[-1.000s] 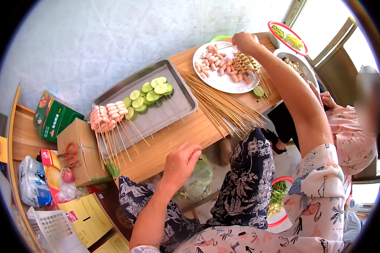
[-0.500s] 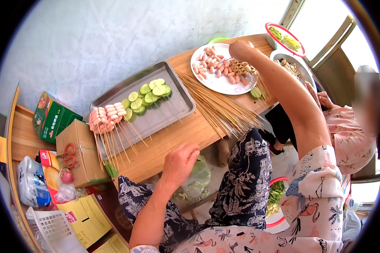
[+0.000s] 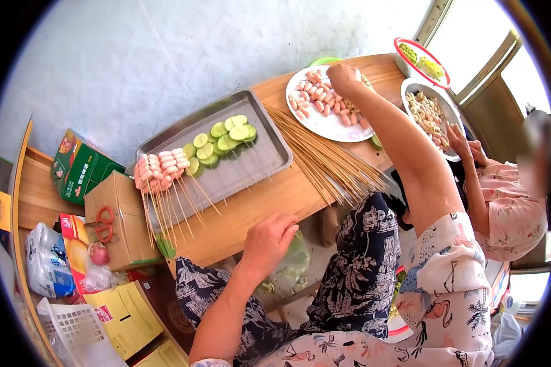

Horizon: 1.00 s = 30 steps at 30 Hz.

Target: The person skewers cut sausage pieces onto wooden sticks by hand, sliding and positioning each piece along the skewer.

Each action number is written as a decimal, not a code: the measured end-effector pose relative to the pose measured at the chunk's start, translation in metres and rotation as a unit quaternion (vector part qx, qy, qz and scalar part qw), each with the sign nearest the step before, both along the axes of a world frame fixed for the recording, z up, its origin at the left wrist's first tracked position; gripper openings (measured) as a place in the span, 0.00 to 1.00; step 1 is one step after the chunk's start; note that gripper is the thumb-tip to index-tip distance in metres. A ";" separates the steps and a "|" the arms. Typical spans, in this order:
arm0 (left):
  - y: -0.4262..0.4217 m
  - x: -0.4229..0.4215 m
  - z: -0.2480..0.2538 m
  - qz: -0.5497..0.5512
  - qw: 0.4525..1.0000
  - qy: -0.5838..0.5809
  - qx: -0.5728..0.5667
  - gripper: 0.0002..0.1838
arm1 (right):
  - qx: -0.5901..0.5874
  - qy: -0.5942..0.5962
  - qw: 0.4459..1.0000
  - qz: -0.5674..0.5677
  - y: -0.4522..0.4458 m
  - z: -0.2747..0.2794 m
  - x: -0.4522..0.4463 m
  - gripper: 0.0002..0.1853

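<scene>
Through the head camera, my only view, I have the right hand [image 3: 344,79] reaching over the far side of the white plate [image 3: 326,126], where small pink sausages [image 3: 324,101] lie loose in a spread heap. Its back is toward me and the fingertips are hidden, so I cannot tell whether it pinches anything. The left hand [image 3: 268,241] hangs just off the near edge of the table [image 3: 275,196], loosely curled; nothing shows in it, but its palm is turned away. To handle these pieces well, I would go for one at the edge of the heap — easier to isolate — and grip it lightly around the middle, since it looks smooth and likely to roll. I would lift before drawing back, because the bare sticks [image 3: 324,156] fan out right beside the plate and a low sleeve or wrist could scatter them. The metal tray [image 3: 270,145] holds skewered sausages [image 3: 161,170] and green slices [image 3: 226,142], with stick ends jutting over its near rim, so I would keep the left wrist low and clear of those — one snag could drag a skewer out.
</scene>
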<state>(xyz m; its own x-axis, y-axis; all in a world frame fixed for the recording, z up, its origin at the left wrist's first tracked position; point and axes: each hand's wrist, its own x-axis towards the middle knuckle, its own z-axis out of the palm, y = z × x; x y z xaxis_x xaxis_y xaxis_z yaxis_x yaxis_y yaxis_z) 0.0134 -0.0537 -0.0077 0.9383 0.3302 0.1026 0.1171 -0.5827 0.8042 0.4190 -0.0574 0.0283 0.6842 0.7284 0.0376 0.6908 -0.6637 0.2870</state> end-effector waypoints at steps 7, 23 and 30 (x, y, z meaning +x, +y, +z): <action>0.000 -0.005 -0.005 0.007 1.000 0.007 0.003 0.09 | -0.017 0.064 0.998 0.012 -0.005 0.013 -0.015 0.11; 0.004 -0.009 -0.001 -0.014 1.000 -0.014 0.019 0.09 | -0.054 0.010 0.997 0.048 -0.001 0.054 -0.066 0.09; 0.008 -0.009 0.003 0.005 1.000 -0.003 0.015 0.10 | -0.071 0.028 0.996 0.054 0.022 0.025 -0.059 0.10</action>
<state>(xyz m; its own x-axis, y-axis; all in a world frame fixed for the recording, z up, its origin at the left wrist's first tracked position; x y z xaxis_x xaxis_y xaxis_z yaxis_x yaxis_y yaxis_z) 0.0042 -0.0460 -0.0044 0.9344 0.3360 0.1186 0.1179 -0.6056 0.7870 0.3599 -0.0359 0.0533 0.6005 0.7926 -0.1060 0.7728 -0.5412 0.3316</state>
